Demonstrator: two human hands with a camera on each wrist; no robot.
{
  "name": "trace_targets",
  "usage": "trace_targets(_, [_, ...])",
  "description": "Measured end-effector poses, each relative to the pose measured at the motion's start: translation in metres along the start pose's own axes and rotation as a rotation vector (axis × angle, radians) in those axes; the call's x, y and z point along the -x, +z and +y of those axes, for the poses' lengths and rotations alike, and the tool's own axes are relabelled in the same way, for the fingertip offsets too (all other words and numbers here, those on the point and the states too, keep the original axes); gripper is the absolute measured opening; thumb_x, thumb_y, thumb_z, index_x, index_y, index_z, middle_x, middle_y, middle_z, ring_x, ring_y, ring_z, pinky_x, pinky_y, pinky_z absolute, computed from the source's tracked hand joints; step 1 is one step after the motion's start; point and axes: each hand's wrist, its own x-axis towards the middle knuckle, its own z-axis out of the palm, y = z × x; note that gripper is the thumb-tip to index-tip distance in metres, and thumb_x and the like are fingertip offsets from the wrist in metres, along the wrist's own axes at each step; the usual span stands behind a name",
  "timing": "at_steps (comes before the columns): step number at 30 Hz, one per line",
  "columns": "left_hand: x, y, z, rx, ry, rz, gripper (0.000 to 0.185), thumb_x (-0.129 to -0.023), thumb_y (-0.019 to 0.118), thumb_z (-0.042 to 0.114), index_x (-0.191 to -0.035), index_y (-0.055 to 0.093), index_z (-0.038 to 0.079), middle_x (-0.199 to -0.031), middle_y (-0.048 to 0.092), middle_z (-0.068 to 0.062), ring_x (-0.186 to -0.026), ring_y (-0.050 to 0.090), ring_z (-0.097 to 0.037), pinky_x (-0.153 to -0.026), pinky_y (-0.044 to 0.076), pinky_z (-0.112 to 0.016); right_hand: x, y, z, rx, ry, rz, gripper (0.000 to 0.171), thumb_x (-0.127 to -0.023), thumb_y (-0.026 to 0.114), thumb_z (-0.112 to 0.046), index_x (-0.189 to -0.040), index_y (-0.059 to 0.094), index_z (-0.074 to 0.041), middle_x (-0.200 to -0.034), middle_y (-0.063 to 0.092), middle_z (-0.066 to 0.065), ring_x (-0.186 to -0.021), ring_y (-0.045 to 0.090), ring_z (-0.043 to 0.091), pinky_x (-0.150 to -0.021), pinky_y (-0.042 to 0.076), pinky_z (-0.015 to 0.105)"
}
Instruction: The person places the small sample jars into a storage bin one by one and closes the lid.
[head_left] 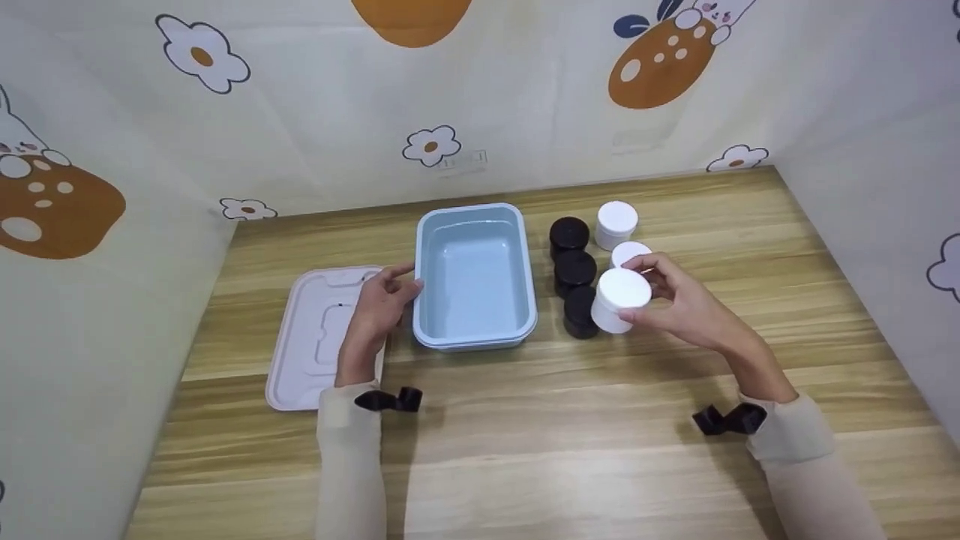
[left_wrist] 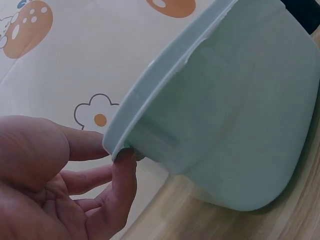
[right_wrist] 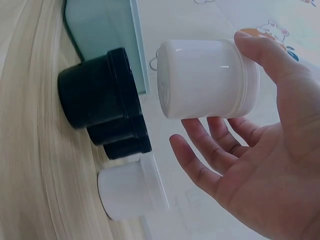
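In the head view my left hand (head_left: 381,304) holds the left rim of a light blue rectangular container (head_left: 476,342). The left wrist view shows the thumb against that rim (left_wrist: 122,135) and curled fingers beneath it. My right hand (head_left: 675,304) grips a white round jar (head_left: 622,291) near its lid, between thumb and fingers. This jar (right_wrist: 205,80) is raised off the table, its base toward the black jars in the right wrist view. Beside it stand three black jars (head_left: 569,235) in a row. Two more white jars (head_left: 617,223) stand behind the held one, the nearer (head_left: 628,253) partly hidden.
A pale rectangular lid (head_left: 300,367) lies flat on the wooden table (head_left: 540,450), partly under my left hand and forearm. Patterned cloth walls (head_left: 322,135) enclose the table at the back and both sides. Black wrist mounts (head_left: 731,420) sit on both sleeves.
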Motion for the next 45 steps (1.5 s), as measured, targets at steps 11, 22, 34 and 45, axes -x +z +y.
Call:
trace_targets(11, [0.002,0.001,0.003,0.013,0.013,-0.019,0.046,-0.101,0.059,0.020,-0.146,0.050,0.011,-0.119,0.065,-0.017,-0.075,0.063,-0.011,-0.062,0.053,-0.024,-0.008,0.024,-0.012,-0.085,0.029,0.048,0.059,-0.081,0.079,0.003,-0.131,0.046,0.004,-0.125,0.050,0.007,-0.103,0.062,0.010,-0.086,0.056,0.021])
trace_targets(22, [0.006,0.001,0.000,0.003,0.000,-0.020,0.047,-0.101,0.061,0.022,-0.146,0.050,0.013,-0.113,0.066,-0.015,-0.067,0.061,-0.010,-0.056,0.051,-0.027,-0.028,0.047,-0.026,-0.171,0.015,0.056,0.064,-0.084,0.075,0.005,-0.142,0.046,0.004,-0.130,0.052,0.015,-0.107,0.063,0.008,-0.093,0.055,0.020])
trace_targets(34, [0.005,0.002,-0.004,0.018,-0.024,-0.029,0.047,-0.101,0.061,0.024,-0.146,0.049,0.014,-0.108,0.066,-0.012,-0.063,0.060,-0.014,-0.056,0.056,-0.032,-0.050,0.060,-0.048,-0.033,0.010,0.046,0.063,-0.082,0.082,-0.006,-0.139,0.054,-0.002,-0.133,0.054,0.016,-0.107,0.062,0.022,-0.087,0.055,0.018])
trace_targets(45, [0.003,0.003,-0.004,0.024,0.012,-0.040,0.048,-0.101,0.060,0.022,-0.146,0.048,0.009,-0.113,0.066,-0.018,-0.074,0.068,-0.018,-0.056,0.060,-0.035,-0.068,0.064,-0.070,0.036,0.039,0.004,0.063,-0.084,0.082,-0.018,-0.139,0.055,-0.005,-0.136,0.053,0.015,-0.118,0.061,0.028,-0.098,0.054,0.032])
